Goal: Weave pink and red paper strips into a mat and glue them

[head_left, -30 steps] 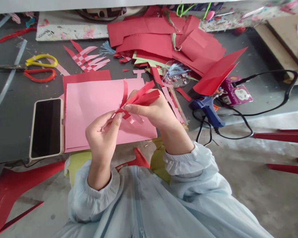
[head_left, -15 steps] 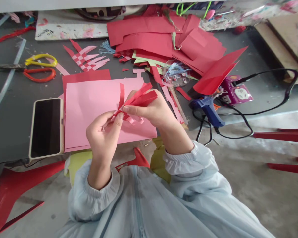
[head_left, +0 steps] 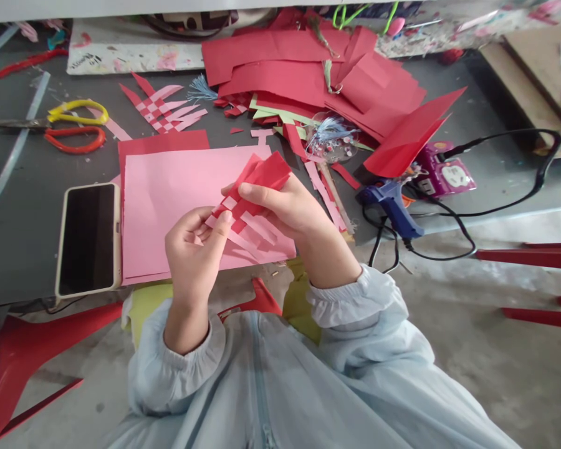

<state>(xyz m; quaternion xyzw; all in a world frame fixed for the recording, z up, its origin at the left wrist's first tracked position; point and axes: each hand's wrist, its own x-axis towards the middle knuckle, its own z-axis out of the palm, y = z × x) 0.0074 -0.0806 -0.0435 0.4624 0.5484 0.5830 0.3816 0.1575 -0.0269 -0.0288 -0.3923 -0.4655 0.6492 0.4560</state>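
Note:
Both hands hold a small weave of red and pink paper strips (head_left: 247, 209) above a pink paper sheet (head_left: 168, 187) on the dark table. My left hand (head_left: 194, 249) pinches the weave's lower left corner, fingers curled. Over its upper right side, my right hand (head_left: 292, 209) is closed on the red strips, with thumb and forefinger pressing them flat. Loose pink strip ends hang below the weave.
A phone (head_left: 88, 240) lies left of the pink sheet. Scissors with yellow and red handles (head_left: 72, 128) and another woven piece (head_left: 161, 112) are farther back. A pile of red paper (head_left: 318, 68) sits at the back, a blue glue gun (head_left: 393, 209) with its cable at right.
The red strips that stood up and fanned out have been folded down flat over the weave. More pink strips now show below it. Both hands stayed in about the same place.

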